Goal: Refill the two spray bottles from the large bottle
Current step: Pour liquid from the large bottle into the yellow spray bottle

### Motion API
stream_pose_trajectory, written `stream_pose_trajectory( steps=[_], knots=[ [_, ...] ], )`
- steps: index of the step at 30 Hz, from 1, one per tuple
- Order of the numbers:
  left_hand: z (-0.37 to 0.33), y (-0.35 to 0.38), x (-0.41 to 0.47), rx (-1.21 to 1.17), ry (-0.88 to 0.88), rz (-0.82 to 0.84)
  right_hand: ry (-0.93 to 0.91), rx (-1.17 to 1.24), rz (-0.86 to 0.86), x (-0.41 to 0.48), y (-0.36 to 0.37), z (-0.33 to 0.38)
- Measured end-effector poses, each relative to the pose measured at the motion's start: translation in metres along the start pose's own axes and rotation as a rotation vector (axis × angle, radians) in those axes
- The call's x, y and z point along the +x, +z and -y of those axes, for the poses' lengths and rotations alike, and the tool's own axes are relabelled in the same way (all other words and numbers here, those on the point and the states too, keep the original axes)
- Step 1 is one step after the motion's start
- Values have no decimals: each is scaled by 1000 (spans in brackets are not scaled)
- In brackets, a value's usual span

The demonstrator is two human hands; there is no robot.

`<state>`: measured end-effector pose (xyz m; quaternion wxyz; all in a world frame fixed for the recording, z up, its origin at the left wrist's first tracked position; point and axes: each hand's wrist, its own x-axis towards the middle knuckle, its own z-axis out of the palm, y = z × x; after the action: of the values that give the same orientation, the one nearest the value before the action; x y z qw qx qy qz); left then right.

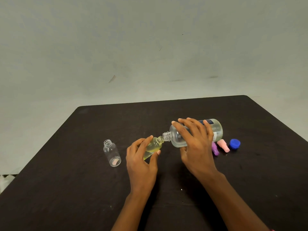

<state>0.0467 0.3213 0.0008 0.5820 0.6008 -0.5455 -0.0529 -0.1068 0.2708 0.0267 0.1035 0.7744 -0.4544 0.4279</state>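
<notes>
**Where the Large Bottle Tips, Two Mouths Meet**

Where the pale grey-green wall [150,47] ends, a black table [66,189] fills the near half of the view. Above its middle, the large bottle [175,136] lies tipped almost on its side. Its base points far right and its open threaded neck points left and slightly down. It is clear, with a dark label partly hidden by fingers.

The right hand [195,144] grips this bottle from above, fingers curled over the far side and thumb underneath. The left hand [141,162] holds a small bottle [154,145] just left of it, pinched between thumb and fingertips. This bottle leans with its open mouth up and to the right, against the large bottle's mouth (whether they touch or only sit just beside each other I cannot tell). Yellowish liquid sits in its lower part. No stream can be made out between the two.

Further left, well apart from both hands, a second small bottle [111,152] stands upright on the table. It is uncapped and clear, with a pinkish patch at its base.

To the right of the large bottle, three small pieces lie on the table in a row. A blue cap [234,144] is farthest right, a pink sprayer [223,145] lies beside it, and a purple sprayer [215,150] is partly hidden behind the right hand.
</notes>
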Motion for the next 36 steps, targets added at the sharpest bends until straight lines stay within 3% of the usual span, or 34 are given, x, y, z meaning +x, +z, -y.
stream_pose_trajectory(
  steps=[36],
  knots=[
    [0, 0, 0, 3, 3, 1, -4, -5, 8, 0, -1, 0]
  ],
)
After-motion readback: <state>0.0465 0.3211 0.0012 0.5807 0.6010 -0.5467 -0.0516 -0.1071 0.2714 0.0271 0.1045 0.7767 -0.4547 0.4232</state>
